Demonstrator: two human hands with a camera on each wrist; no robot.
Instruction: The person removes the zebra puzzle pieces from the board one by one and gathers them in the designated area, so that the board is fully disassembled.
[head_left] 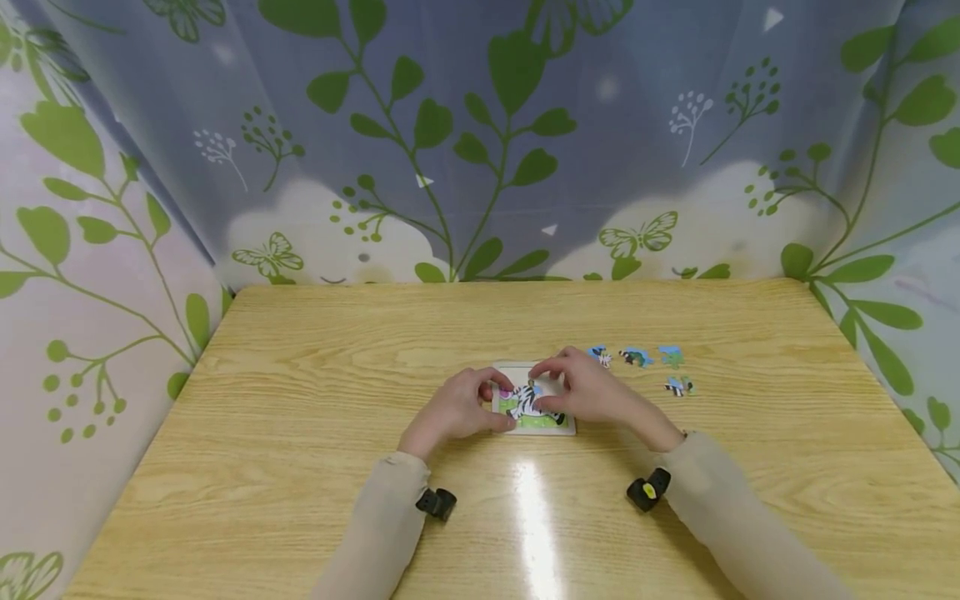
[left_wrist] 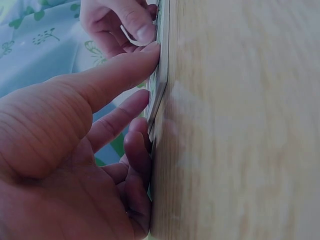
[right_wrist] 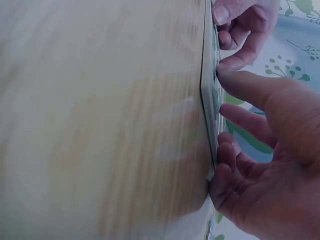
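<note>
1. The puzzle board (head_left: 515,372) lies flat on the wooden table (head_left: 322,375), a little below the centre of the head frame. It shows a zebra picture (head_left: 527,402) over green, and its upper part is pale and seems not filled.

2. The step in hand, as I judge it, is the fitting of a part of this picture into the board. To do it well, the left side should be held steady, and the pressure of the right fingertips should be small, straight down and even, so that no edge of a part rises.

3. It would also be good to press away from the corners, because such a thin board can perhaps slide on the smooth table.

4. The left hand (head_left: 457,406) holds the left end of the board, its thumb near the lower left corner, the index finger higher, and the other fingers bent. In the left wrist view, the thumb is stretched to the board.

5. The right hand (head_left: 592,390) comes from the right, its thumb and index finger bent over the zebra with a moderate gap between the tips. Whether they pinch a piece, I cannot tell.

6. Four loose pieces (head_left: 636,357) lie right of the board, three in a row and one below.
</note>
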